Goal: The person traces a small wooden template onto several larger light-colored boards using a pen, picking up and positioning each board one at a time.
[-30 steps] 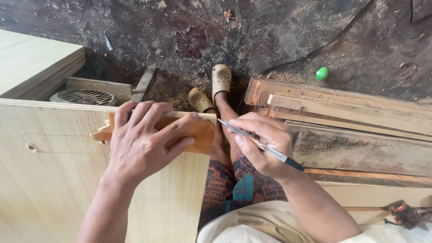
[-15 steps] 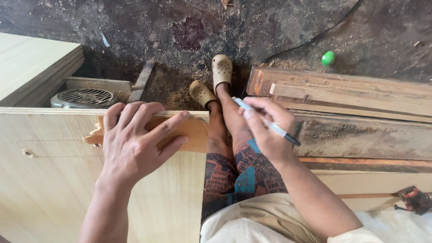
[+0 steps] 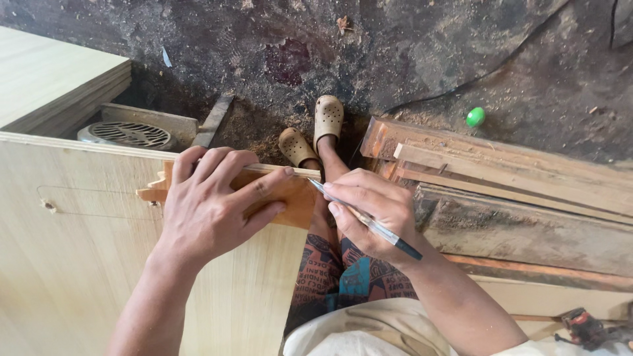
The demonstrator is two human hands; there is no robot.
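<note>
Left hand point(image 3: 211, 211): spread flat, palm down, on the wooden block; fingers point(image 3: 260, 188) extended and fanned toward the right, pressing rather than gripping.
Wooden block point(image 3: 293, 198): orange-brown piece lying along the top edge of the pale panel, near its right corner; mostly covered by the left hand, right end exposed.
Pale panel point(image 3: 86, 264): large light plywood sheet filling the lower left; faint pencil outline and a small mark visible at its left part.
Right hand point(image 3: 369, 214): fingers closed round the pen in a writing grip, held just right of the panel's corner.
Pen point(image 3: 366, 219): slim, clear barrel with dark rear end; tip pointing up and left, at or just beside the right end of the wooden block; contact not discernible.
Legs and sandals point(image 3: 328, 118): patterned shorts, bare shins and two tan perforated sandals, seen between the panel and the timber stack.
Timber stack point(image 3: 514, 191): rough planks and battens lying on the floor to the right.
Green ball point(image 3: 475, 117): small, on the dirt floor beyond the planks.
Round metal grille point(image 3: 125, 134): grey, behind the panel's top edge at left, beside a stack of pale boards point(image 3: 53, 82).
Floor point(image 3: 409, 46): dark earth strewn with sawdust.
</note>
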